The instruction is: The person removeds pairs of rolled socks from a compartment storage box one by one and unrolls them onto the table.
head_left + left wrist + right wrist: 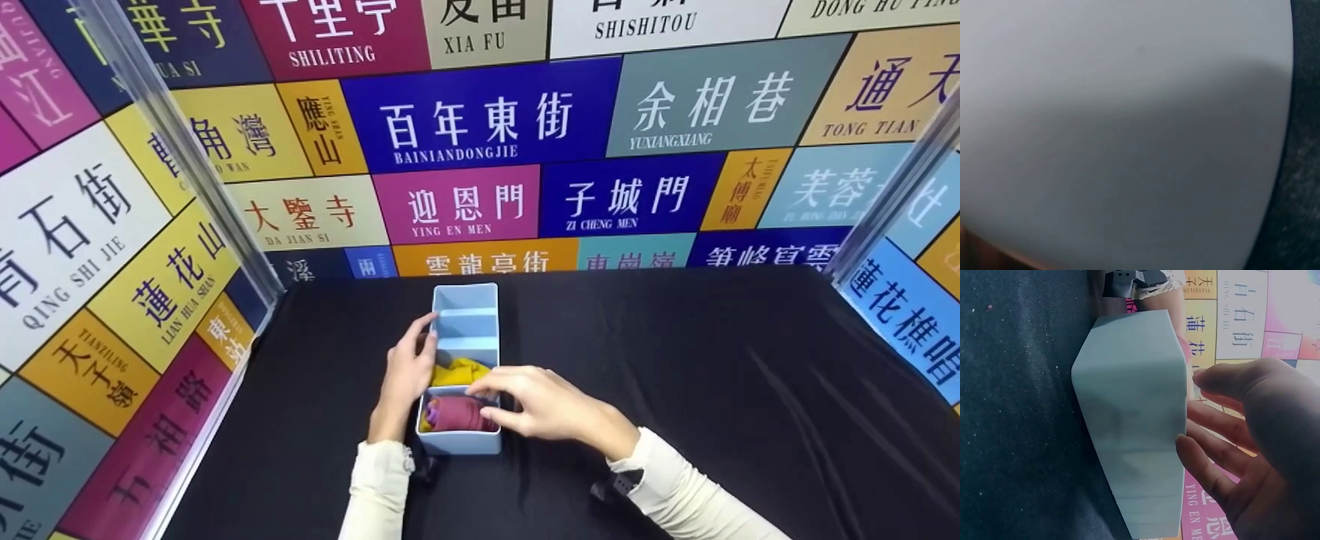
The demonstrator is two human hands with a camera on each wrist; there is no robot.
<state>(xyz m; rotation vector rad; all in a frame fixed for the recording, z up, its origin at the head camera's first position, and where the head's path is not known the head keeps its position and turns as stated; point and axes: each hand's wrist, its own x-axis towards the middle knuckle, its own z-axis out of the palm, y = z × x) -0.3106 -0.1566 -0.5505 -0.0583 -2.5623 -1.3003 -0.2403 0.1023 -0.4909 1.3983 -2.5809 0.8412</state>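
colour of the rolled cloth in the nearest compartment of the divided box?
Maroon rolled cloth, clearest in the head view.

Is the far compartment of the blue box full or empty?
Empty: the blue box shows bare bottom there; the yellow cloth and purple cloth fill nearer compartments.
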